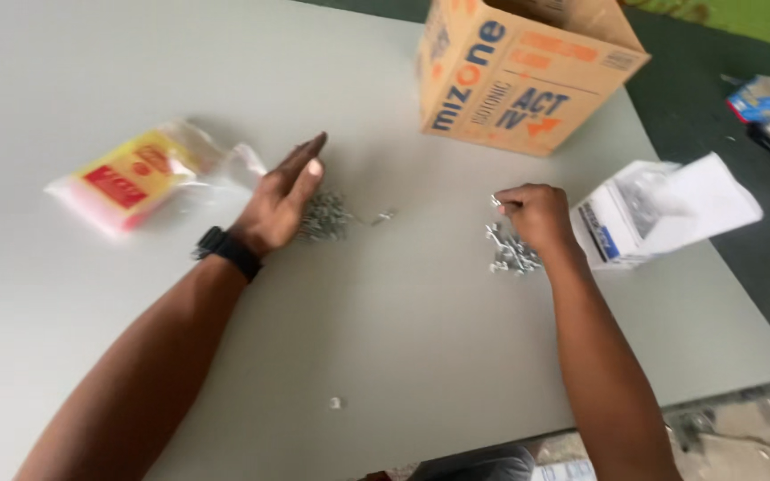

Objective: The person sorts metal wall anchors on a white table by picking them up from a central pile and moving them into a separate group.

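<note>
My left hand (282, 196) lies on its side on the grey table (403, 330), fingers straight and together, its edge against a small heap of grey metal pieces (327, 216). A black watch sits on that wrist. My right hand (535, 214) is curled, its fingertips pinched on a small metal piece (497, 202), directly above a second heap of metal pieces (511, 254). A few loose pieces (384, 216) lie between the two heaps.
A cardboard box (514, 67) stands at the far middle. A small open white box (661, 209) lies right of my right hand. A clear plastic bag with a yellow and red label (140, 174) is at left. One stray piece (335, 403) lies near the front.
</note>
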